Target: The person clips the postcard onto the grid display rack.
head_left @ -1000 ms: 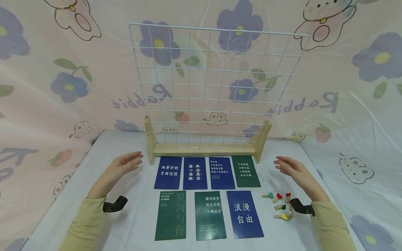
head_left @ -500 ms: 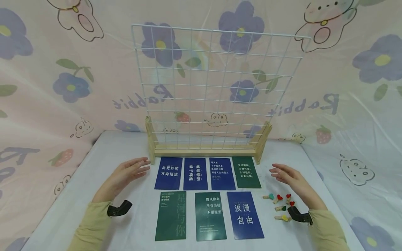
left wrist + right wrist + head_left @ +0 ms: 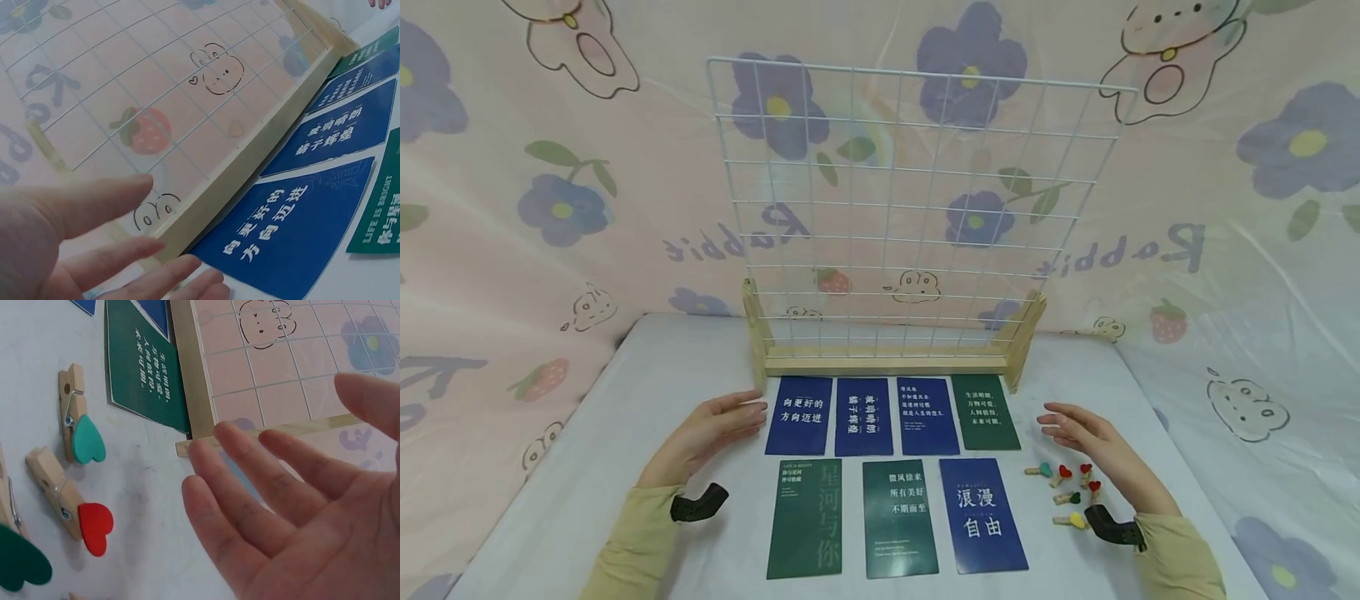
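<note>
My left hand is held with relaxed, nearly straight fingers beside the blue card at the left end of the back row. Nothing is in its grasp; in the left wrist view its fingertips overlap the wooden base near that card. My right hand also has loose, spread fingers and holds nothing. It is to the right of the green card and just beyond small wooden clothespins, among them one with a teal heart and one with a red heart.
A white wire grid stands upright in a wooden base behind the cards. The front row has a green card, another green card and a blue card. A white cloth covers the table.
Both hands have come nearer to the front of the table. The left has also shifted right toward the cards, the right slightly left. Cards and grid stay in place.
</note>
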The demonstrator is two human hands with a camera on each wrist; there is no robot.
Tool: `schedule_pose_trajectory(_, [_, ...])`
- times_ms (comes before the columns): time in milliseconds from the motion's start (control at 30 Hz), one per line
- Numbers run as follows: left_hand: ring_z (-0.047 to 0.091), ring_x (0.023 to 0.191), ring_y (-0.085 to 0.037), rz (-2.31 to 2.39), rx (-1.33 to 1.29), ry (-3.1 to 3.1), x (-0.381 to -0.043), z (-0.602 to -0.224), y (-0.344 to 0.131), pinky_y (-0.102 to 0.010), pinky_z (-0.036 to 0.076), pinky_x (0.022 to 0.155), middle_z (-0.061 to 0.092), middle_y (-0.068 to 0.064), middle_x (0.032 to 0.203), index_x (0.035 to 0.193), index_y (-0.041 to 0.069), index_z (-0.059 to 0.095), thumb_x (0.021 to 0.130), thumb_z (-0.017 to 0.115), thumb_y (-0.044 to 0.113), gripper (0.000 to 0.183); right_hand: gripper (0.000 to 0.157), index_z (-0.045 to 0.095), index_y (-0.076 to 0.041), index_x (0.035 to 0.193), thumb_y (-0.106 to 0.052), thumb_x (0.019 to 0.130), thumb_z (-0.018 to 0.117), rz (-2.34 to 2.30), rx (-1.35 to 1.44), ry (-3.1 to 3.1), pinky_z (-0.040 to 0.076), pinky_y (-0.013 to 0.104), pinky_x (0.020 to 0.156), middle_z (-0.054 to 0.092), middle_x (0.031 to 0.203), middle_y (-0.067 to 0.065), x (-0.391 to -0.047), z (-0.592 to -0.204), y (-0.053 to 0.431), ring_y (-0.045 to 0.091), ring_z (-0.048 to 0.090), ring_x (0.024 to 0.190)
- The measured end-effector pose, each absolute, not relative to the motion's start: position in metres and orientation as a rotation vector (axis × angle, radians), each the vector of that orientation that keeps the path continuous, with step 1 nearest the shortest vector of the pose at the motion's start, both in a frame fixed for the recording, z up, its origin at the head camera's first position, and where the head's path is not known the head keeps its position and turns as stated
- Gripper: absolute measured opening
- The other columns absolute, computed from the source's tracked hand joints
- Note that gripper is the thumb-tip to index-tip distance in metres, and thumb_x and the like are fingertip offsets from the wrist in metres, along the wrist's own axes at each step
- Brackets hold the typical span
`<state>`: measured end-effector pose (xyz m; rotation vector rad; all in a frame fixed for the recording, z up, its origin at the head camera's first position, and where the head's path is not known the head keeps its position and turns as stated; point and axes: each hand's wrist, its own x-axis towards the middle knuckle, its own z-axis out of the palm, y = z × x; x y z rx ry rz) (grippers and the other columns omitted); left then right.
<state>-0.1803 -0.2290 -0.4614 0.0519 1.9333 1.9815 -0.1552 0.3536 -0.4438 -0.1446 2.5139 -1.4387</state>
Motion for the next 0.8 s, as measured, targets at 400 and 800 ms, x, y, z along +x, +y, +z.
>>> schedule_pose_trajectory(400, [0.064,0.1,-0.025,1.909,-0.194,2.115,-0.188,-0.471,-0.205,-0.034,0.053,0.085,0.06,-0.027,0.118,0.136,-0.013,0.04,0.09,0.068,0.012,0.059,0.052,0.035,-0.004,0.145,-0.035,0.104,0.04,-1.465,-0.203,2.475,0.045,0.04,0.097,0.051,0.135,0.018,-0.154,-0.444,0.352,0.032,0.052,0.121])
schedule_pose_trajectory(800, [0.065,0.074,-0.015,1.857,-0.367,2.262,-0.198,-0.477,-0.194,-0.027,0.056,0.065,0.068,-0.013,0.091,0.127,-0.012,0.051,0.084,0.073,0.008,0.052,0.053,0.035,-0.003,0.144,-0.036,0.103,0.042,-1.464,-0.152,2.473,0.044,0.048,0.099,0.051,0.135,0.019,-0.15,-0.445,0.355,0.033,0.052,0.12])
